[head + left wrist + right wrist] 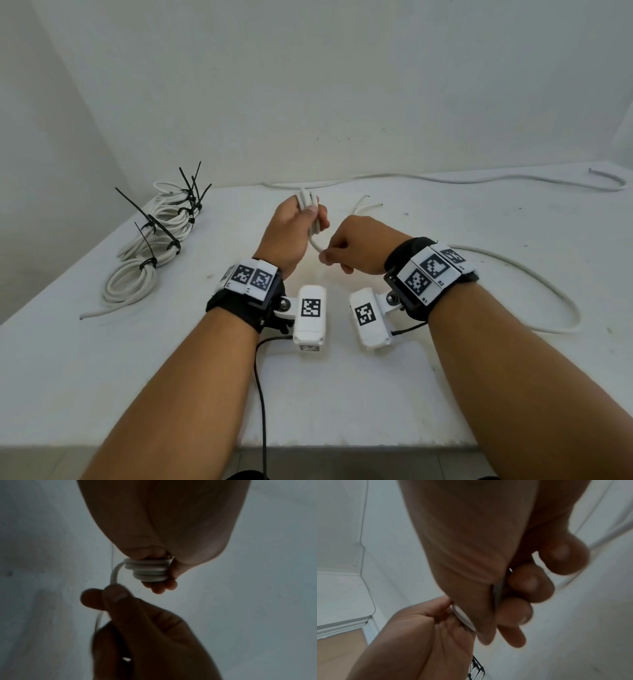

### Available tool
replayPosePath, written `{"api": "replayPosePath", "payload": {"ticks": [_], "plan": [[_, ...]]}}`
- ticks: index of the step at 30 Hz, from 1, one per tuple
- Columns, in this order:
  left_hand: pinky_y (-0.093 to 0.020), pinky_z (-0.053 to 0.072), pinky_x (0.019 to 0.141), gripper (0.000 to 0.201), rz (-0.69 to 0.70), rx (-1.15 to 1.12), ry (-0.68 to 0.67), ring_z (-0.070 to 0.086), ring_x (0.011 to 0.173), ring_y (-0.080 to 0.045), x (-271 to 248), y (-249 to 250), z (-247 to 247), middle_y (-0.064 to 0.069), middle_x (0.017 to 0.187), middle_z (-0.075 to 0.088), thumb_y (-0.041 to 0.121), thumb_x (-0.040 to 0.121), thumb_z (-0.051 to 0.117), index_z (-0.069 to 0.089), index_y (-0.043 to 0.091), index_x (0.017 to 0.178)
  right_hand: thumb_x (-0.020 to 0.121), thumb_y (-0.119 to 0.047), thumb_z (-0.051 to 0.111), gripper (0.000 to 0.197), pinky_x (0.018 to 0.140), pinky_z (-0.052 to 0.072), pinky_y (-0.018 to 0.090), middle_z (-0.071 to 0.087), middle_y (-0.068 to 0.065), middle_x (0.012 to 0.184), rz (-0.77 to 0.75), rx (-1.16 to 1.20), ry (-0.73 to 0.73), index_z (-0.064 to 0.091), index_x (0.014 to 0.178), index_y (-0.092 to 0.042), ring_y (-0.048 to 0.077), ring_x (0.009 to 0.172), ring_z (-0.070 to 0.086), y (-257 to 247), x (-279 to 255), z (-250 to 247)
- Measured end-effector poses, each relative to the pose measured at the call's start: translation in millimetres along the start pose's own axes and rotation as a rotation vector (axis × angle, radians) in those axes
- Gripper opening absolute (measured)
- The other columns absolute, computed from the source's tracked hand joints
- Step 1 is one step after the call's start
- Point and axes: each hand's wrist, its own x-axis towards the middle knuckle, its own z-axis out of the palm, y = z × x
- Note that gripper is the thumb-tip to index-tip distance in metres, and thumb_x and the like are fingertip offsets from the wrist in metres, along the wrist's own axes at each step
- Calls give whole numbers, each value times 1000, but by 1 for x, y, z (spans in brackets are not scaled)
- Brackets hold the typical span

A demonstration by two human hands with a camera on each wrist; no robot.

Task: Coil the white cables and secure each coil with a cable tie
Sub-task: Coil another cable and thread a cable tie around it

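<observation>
Just right of the coil, which the left hand grips upright above the desk, the right hand pinches the cable feeding into it. The slack trails rightward, so the next wrap likely comes from the right hand.

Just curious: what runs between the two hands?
A short stretch of white cable links the left hand and right hand, clearest in the left wrist view.

white cables, black cable ties, white table
</observation>
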Motion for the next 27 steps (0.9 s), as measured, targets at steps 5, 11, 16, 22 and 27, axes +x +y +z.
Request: {"api": "replayPosePath", "payload": {"ticks": [5, 11, 16, 22, 27], "plan": [[-36, 51, 78, 17, -84, 313, -76, 61, 78, -20, 2, 0, 4, -11, 83, 62, 12, 94, 43, 53, -1, 93, 90, -39, 64, 34, 45, 37, 11, 58, -11, 45, -15, 89, 146, 68, 66, -15, 0, 43, 53, -2, -4, -6], [-26, 38, 60, 22, -178, 581, -169, 50, 64, -15, -1, 2, 0, 0, 68, 56, 20, 95, 40, 50, 9, 78, 97, -20, 50, 25, 65, 44, 21, 55, -12, 61, -140, 139, -9, 66, 78, -25, 2, 56, 50, -4, -12, -15], [-21, 34, 51, 49, -21, 612, -148, 43, 40, -3, 0, 4, 1, 6, 45, 50, 22, 103, 33, 59, 9, 63, 94, -22, 54, 21, 60, 43, 22, 57, -11, 63, -99, 215, 147, 65, 76, -21, 4, 55, 50, 7, -6, -18], [-22, 33, 47, 47, -53, 264, 12, 38, 41, -8, 0, 9, -1, 6, 45, 44, 26, 102, 41, 62, 7, 64, 95, -27, 59, 39, 87, 36, 23, 51, -10, 119, -3, 182, 281, 50, 132, -23, 8, 97, 52, 25, 3, -7], [-25, 21, 47, 47, -116, -217, 53, 26, 37, -10, 2, 14, -3, 7, 39, 29, 24, 105, 34, 57, 6, 68, 97, -26, 54, 23, 68, 45, 26, 70, -3, 74, 22, 384, 293, 68, 82, -16, 9, 61, 59, 23, 6, -3]]}}
